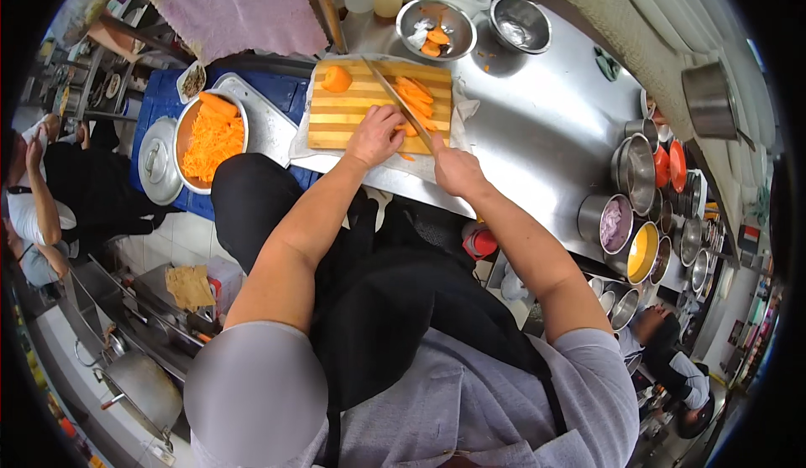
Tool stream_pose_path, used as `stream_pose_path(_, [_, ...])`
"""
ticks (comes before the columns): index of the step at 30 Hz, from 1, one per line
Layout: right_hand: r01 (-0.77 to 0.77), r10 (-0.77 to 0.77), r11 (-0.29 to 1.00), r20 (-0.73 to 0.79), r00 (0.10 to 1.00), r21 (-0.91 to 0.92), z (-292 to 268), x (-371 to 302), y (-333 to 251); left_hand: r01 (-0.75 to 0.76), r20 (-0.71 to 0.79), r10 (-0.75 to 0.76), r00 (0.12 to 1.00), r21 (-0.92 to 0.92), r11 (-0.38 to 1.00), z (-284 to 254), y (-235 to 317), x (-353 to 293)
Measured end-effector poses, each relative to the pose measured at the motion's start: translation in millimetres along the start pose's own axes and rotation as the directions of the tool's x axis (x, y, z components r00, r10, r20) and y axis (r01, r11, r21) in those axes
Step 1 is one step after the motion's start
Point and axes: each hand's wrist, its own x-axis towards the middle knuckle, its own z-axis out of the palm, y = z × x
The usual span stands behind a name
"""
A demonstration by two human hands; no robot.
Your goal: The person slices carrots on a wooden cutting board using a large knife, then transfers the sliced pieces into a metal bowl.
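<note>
A striped wooden cutting board (336,111) lies on a white cloth at the edge of the steel counter. My right hand (457,170) is closed round the handle of a kitchen knife (388,88), whose blade slants across the board, its tip toward the far edge. My left hand (377,136) has curled fingers pressed on a carrot piece (407,130) beside the blade; the fingers partly hide it. Right of the knife lie several cut carrot slices (416,94). A thick carrot chunk (337,79) sits at the board's far left corner.
On a blue surface to the left stands a bowl (180,153) of shredded carrot, beside a metal tray (260,115) and a lid (158,162). Behind the board are a bowl with carrot pieces (436,48) and another steel bowl (520,25). Several pots (590,220) crowd the right. Other people are nearby.
</note>
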Motion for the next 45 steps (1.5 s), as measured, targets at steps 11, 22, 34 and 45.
stream_pose_path(11, [0.030, -0.007, 0.993, 0.192, 0.981, -0.117, -58.6, -4.6, -37.5, -0.001, -0.039, 0.001, 0.999, 0.010, 1.000, 2.7, -5.0, -5.1])
stream_pose_path(22, [0.008, 0.001, 0.998, 0.120, 0.993, -0.070, -33.8, -1.0, -27.6, 0.010, -0.042, -0.011, 0.999, -0.023, 1.000, 3.6, -8.9, -6.4])
stream_pose_path(34, [-0.039, 0.047, 0.996, 0.098, 0.994, -0.084, -10.6, -0.4, -27.4, -0.010, -0.072, 0.006, 0.997, -0.056, 0.998, 7.0, -8.9, -3.4])
stream_pose_path(45, [-0.047, 0.050, 0.996, 0.033, 0.998, -0.073, -4.8, 8.3, -23.4, 0.004, -0.063, -0.007, 0.998, -0.057, 0.998, 5.6, -9.4, -2.8])
